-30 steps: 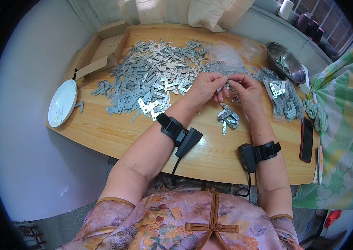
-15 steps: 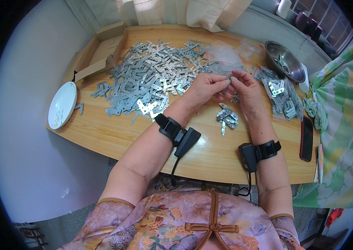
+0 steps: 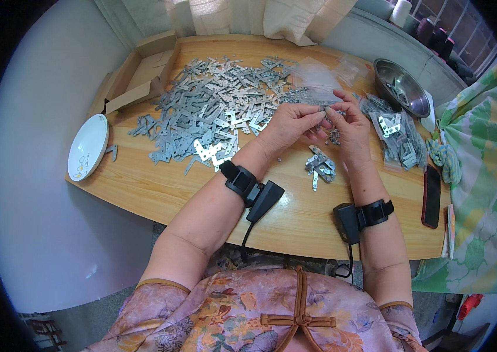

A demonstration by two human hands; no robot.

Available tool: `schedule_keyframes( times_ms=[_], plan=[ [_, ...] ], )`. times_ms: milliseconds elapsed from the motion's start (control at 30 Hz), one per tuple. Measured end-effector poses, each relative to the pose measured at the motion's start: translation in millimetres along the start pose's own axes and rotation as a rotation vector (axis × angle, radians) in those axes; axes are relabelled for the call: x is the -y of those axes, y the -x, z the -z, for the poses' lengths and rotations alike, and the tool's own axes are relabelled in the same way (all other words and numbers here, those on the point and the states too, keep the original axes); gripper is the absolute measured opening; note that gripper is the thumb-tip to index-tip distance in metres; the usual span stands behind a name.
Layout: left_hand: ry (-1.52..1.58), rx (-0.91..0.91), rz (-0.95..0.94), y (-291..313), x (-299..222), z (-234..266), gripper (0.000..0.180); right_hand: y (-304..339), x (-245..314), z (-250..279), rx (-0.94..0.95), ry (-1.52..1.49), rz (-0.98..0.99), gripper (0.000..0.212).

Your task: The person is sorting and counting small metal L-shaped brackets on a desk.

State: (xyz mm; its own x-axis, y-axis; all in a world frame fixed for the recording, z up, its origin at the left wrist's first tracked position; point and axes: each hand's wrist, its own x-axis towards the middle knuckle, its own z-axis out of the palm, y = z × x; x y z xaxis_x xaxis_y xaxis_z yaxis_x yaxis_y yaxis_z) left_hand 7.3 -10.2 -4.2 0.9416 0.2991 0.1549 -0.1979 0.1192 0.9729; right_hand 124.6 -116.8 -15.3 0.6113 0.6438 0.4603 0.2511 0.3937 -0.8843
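My left hand [image 3: 291,125] and my right hand [image 3: 351,130] meet over the right half of the table. Thumb and forefinger of each are pinched at one spot. What they pinch is small, greyish and mostly hidden by the fingertips. Beneath them lie small metal pieces [image 3: 334,137], perhaps screws. Just nearer to me is a little stack of flat metal brackets [image 3: 320,162] with round dots on them. To the left spreads a large heap of L-shaped metal corner brackets [image 3: 201,111] with holes.
An open cardboard box [image 3: 137,97] and a white plate [image 3: 88,148] stand at the left. Right of my hands are bagged brackets [image 3: 404,146], a steel bowl [image 3: 384,71] with brackets, a phone [image 3: 431,196] and a striped cloth [image 3: 449,161]. Clear plastic bags [image 3: 316,76] lie at the back.
My right hand has turned slightly, its outer fingers lifting and spreading away from the pinch. More of the small metal pieces below shows. My left hand has barely moved.
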Motion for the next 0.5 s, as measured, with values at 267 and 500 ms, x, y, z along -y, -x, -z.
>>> schedule_keyframes(
  times_ms=[267,500],
  plan=[
    [-0.051,0.003,-0.022,-1.8,2.5,-0.1,0.023,-0.5,-4.5,0.4,-0.036,-0.185,-0.145,0.018],
    [-0.256,-0.084,-0.229,-4.0,4.3,0.0,0.018,0.3,1.9,-3.4,-0.007,-0.464,-0.321,0.024]
  ],
)
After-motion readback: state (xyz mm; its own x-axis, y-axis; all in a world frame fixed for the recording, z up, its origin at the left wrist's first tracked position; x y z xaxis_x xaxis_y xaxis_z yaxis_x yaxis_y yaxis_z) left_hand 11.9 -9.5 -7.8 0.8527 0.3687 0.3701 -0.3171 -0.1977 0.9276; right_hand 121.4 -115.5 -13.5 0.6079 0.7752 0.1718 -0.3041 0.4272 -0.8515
